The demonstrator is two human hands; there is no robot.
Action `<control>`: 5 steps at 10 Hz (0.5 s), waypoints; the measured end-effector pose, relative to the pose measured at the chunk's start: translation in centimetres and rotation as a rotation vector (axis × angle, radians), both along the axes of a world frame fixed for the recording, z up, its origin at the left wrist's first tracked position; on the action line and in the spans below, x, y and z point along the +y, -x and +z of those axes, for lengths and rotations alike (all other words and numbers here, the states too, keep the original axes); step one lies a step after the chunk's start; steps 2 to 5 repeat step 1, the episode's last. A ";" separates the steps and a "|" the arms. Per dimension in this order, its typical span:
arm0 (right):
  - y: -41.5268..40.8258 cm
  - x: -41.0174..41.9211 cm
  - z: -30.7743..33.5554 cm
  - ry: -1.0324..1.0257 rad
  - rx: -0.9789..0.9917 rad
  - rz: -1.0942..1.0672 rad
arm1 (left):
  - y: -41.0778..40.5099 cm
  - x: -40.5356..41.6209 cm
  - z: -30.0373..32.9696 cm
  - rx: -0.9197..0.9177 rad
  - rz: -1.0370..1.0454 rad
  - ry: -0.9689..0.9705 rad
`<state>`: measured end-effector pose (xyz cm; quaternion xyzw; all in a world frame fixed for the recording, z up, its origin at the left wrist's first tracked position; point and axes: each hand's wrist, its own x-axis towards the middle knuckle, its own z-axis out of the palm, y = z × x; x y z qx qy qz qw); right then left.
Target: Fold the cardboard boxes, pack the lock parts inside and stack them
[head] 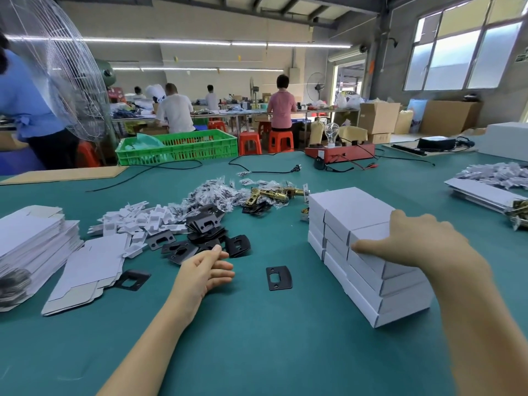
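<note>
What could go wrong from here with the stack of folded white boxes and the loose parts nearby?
1. The right hand rests on the top near box of the stack of folded white cardboard boxes; the layers look slightly offset, so a push might shift or topple them.
2. A single flat black metal strike plate lies alone on the green table between the hands and may be left unpacked.
3. The open left hand hovers near the pile of black plates and might scatter them.

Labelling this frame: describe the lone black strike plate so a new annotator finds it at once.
Start at the stack of folded white boxes on the green table, under the right hand. Look left: the lone black strike plate lies flat between that stack and the left hand. Unlike the heaped black plates behind, it touches nothing.
</note>
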<state>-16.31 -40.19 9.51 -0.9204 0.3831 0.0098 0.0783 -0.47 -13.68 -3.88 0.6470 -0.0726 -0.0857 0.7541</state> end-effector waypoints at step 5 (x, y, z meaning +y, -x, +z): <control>-0.3 0.0 1.2 0.068 0.017 0.044 | -0.1 -0.1 -0.1 0.008 0.005 -0.018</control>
